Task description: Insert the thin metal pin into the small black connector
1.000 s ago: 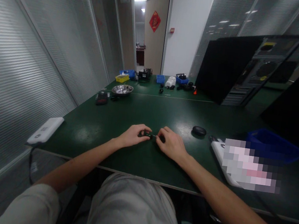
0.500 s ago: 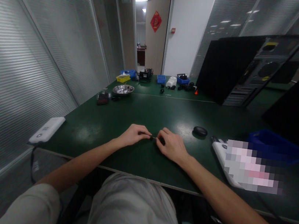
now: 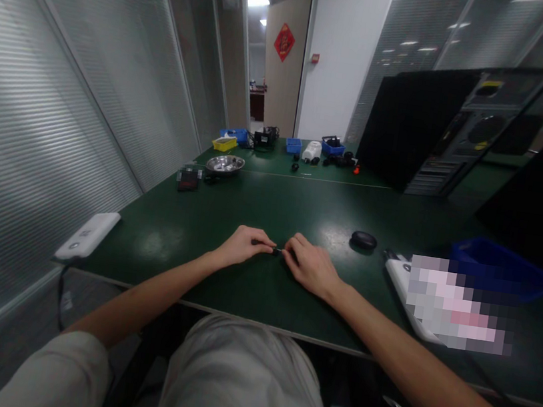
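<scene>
Both hands rest low over the green table (image 3: 260, 209), close together near its front edge. My left hand (image 3: 244, 245) is closed, its fingertips pinching a small dark piece (image 3: 275, 251). From that piece a thin, light-coloured part reaches toward my right hand (image 3: 310, 263), whose thumb and fingers are pinched around its other end. What exactly the right fingers grip is too small to make out. A black oval object (image 3: 364, 240) lies to the right of my right hand.
A metal bowl (image 3: 225, 165) and a dark box (image 3: 188, 180) stand back left. Small bins and black parts line the far edge. On the right are a computer case (image 3: 414, 126), a blue tray (image 3: 500, 266) and a white device (image 3: 404, 296); another white device (image 3: 88, 235) lies left.
The fingers of my right hand have shifted very slightly toward the left hand. The view has tilted a little; otherwise things stand as before.
</scene>
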### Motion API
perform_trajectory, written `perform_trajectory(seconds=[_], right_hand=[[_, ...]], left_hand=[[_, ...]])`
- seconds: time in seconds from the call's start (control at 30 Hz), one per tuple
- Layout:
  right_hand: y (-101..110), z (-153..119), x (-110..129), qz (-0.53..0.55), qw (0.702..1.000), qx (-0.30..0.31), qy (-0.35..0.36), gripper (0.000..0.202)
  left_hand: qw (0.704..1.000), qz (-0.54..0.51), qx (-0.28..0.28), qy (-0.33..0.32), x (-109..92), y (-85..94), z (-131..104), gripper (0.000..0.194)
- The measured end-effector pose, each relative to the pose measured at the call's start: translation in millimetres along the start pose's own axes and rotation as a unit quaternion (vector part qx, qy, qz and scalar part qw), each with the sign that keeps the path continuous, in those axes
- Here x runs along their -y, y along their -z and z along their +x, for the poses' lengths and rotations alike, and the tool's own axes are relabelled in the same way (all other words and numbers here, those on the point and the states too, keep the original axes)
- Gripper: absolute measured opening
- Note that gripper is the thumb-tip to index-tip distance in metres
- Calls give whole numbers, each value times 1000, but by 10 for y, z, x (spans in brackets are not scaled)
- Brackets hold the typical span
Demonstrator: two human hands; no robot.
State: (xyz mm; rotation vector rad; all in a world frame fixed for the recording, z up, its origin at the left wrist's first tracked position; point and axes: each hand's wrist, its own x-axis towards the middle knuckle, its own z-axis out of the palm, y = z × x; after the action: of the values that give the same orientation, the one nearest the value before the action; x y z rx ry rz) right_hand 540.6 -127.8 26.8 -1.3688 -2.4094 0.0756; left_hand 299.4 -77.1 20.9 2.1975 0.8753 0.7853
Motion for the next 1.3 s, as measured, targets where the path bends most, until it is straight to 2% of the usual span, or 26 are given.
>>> perform_trajectory(seconds=[0.37, 0.8, 1.0, 1.1, 1.2, 1.3], right_hand=[[-5, 53, 121, -9, 1000, -7, 7, 21], [-79, 68, 54, 4, 999, -6, 40, 18], [-54, 65, 94, -14, 999, -2, 30, 19], [-45, 67, 108, -15, 1000, -2, 20, 19], [-40, 69, 100, -11, 1000, -5, 7, 18], [-33, 65, 84, -2, 1000, -10, 1, 18]], left_hand=[[1000, 13, -2, 8, -5, -9, -9, 21], [998, -23, -20, 51, 1, -50, -15, 23], [997, -54, -38, 51, 94, 0, 21, 26], [997, -12, -58, 44, 184, 54, 59, 24], [997, 49, -43, 30, 247, 65, 95, 23], [996, 88, -30, -13, 270, 42, 121, 20]])
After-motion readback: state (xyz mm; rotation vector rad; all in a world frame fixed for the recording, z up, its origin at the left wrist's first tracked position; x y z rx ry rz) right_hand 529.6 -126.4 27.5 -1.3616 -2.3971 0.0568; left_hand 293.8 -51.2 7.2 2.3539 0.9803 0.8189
